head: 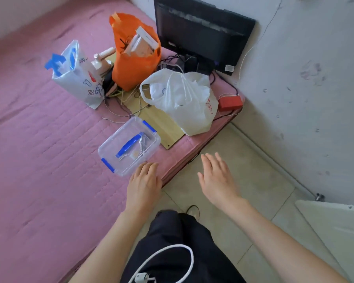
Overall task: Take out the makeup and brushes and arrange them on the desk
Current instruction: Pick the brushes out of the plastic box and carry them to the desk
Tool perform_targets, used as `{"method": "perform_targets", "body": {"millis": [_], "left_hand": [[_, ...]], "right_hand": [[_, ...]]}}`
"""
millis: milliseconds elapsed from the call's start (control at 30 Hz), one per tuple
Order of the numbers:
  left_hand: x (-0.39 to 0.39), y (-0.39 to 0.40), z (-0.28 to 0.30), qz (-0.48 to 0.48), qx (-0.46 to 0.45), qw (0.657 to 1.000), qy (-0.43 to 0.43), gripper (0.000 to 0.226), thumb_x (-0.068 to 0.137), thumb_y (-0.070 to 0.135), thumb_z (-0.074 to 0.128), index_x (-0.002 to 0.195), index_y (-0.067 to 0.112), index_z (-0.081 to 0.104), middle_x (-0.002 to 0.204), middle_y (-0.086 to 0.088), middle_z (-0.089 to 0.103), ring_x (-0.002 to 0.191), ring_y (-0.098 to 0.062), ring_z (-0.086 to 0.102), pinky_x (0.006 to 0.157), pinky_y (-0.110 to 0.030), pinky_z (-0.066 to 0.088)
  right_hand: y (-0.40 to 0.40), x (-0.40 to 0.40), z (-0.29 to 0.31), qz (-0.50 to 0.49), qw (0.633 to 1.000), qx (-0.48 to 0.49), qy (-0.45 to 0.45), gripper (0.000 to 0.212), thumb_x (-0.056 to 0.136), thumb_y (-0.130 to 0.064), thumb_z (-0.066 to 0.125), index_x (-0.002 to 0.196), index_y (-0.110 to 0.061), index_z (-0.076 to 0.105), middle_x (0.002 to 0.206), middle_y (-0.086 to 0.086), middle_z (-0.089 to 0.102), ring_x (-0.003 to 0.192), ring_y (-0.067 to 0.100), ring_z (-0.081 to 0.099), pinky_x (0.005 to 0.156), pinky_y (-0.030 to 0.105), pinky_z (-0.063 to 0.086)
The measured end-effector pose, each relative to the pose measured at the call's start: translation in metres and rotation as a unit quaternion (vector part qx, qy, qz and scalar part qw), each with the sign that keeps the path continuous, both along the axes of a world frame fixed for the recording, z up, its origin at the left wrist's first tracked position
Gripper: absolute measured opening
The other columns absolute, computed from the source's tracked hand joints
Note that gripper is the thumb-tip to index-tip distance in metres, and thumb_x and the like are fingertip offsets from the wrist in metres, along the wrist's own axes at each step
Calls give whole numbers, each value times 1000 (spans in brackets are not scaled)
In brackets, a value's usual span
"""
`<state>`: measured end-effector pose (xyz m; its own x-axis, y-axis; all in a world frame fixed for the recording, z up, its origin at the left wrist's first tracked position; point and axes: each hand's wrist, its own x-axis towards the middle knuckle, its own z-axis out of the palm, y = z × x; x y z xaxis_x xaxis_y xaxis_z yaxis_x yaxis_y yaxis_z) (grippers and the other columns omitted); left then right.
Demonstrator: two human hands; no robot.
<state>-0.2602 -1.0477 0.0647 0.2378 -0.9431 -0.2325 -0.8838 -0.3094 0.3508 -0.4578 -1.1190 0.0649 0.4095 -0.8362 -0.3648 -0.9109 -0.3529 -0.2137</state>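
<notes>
Left hand (144,181) flat, fingers straight, tips just beside clear plastic box (129,146) with blue clips, on quilted pink mattress (39,150). Right hand (216,177) spread wide, holding nothing, over tiled floor. Crinkled white bag (184,101) behind box, on wooden board.

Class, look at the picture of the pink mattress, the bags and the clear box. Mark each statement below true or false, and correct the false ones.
1. The clear box has blue latches and a blue handle. True.
2. The right hand holds a brush. False: it is open, holding nothing.
3. The orange bag lies flat. False: it stands upright.
4. The left hand is beside the clear box. True.
</notes>
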Motion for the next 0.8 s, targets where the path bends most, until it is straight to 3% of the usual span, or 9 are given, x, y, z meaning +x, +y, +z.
{"method": "perform_targets", "body": {"millis": [200, 567, 800], "left_hand": [[27, -8, -12, 103, 0, 995, 3, 45, 88, 7, 54, 133, 6, 50, 124, -8, 61, 117, -28, 52, 97, -39, 45], [107, -23, -56, 193, 36, 981, 4, 43, 91, 10, 54, 133, 5, 51, 129, -9, 59, 121, -26, 50, 99, -37, 42], [145, -34, -111, 344, 54, 933, 87, 43, 95, 18, 45, 138, 12, 44, 139, -4, 49, 126, -22, 43, 100, -37, 40]], "right_hand": [[-39, 45, -17, 99, 995, 18, 2, 57, 101, -33, 32, 149, -6, 18, 156, 13, 23, 146, 31, 9, 120, 42, 11], [-89, 148, -59, 206, 978, 26, 10, 54, 100, -31, 36, 147, -6, 23, 154, 11, 26, 146, 31, 12, 120, 40, 10], [-123, 197, -109, 250, 966, 57, 17, 54, 100, -29, 36, 147, -6, 22, 154, 12, 25, 145, 30, 14, 119, 40, 14]]}}
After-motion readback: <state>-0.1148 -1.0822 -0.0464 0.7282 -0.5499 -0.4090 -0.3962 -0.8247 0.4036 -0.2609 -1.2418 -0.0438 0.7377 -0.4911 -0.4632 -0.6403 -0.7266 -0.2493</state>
